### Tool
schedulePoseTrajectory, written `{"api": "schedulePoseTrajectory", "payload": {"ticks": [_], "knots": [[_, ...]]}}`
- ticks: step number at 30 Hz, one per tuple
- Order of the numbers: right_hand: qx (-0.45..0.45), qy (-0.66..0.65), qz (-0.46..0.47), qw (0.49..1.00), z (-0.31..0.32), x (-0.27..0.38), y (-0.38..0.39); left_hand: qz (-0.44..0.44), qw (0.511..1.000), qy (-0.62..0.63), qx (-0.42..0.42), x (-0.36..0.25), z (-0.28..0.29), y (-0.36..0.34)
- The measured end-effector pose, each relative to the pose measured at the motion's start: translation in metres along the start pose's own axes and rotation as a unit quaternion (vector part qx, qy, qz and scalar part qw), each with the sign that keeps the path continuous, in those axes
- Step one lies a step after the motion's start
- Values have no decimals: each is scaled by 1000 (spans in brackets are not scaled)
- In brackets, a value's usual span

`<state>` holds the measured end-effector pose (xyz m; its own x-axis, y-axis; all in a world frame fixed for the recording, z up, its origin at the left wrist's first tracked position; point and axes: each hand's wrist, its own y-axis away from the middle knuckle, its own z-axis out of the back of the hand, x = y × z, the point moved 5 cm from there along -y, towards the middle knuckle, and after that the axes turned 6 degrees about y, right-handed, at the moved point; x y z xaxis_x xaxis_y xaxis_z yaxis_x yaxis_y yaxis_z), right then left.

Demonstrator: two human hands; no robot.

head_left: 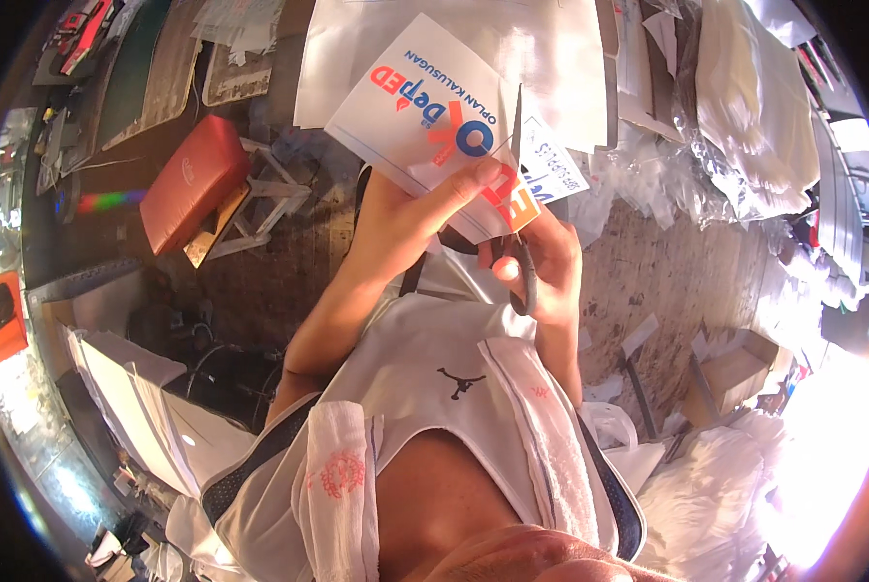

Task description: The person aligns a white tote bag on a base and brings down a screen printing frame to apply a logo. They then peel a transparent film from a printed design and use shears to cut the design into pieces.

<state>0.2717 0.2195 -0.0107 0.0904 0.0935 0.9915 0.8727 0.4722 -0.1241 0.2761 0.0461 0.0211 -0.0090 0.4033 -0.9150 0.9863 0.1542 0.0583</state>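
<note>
My left hand pinches a white printed sheet with its thumb on top. The sheet bears blue, red and orange lettering and lies tilted in front of my chest. In my right hand is a pair of scissors, fingers through the dark handle loops, blades pointing away from me. One blade shows above the sheet near its right part, where a smaller printed flap stands to the right of the blade. The other blade is hidden.
Large white sheets lie on the surface ahead. To the left stands a red cushion on a wooden stool frame. Clear plastic wrapping and stacked white material are on the right. A cardboard box sits lower right.
</note>
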Motion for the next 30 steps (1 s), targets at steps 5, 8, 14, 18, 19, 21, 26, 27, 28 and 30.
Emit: {"api": "schedulePoseTrajectory", "payload": {"ticks": [5,8,14,18,19,21,26,27,28,30], "knots": [[10,48,0,999,4,2,-2,-24,999,34,-35,-3,-2,-1],[13,46,2,999,3,2,-2,-13,997,55,-42,-1,-2,-1],[-6,-19,-7,1000,-2,-4,0,31,995,70,-58,6,-8,8],[-3,-11,-3,1000,-2,-8,2,23,994,93,-61,11,-8,13],[-5,-7,-5,1000,-3,-8,3,22,994,84,-69,11,-7,16],[-7,-8,-6,1000,-4,-7,4,21,994,67,-83,11,-8,20],[8,-51,8,999,-15,-3,1,-80,989,42,-121,12,-10,30],[6,-66,5,998,-18,-2,1,-82,989,41,-120,13,-9,31],[3,-80,2,997,-21,2,0,-59,991,45,-113,15,-9,32],[8,-87,-6,996,-24,8,1,-28,993,54,-102,14,-10,34]]}}
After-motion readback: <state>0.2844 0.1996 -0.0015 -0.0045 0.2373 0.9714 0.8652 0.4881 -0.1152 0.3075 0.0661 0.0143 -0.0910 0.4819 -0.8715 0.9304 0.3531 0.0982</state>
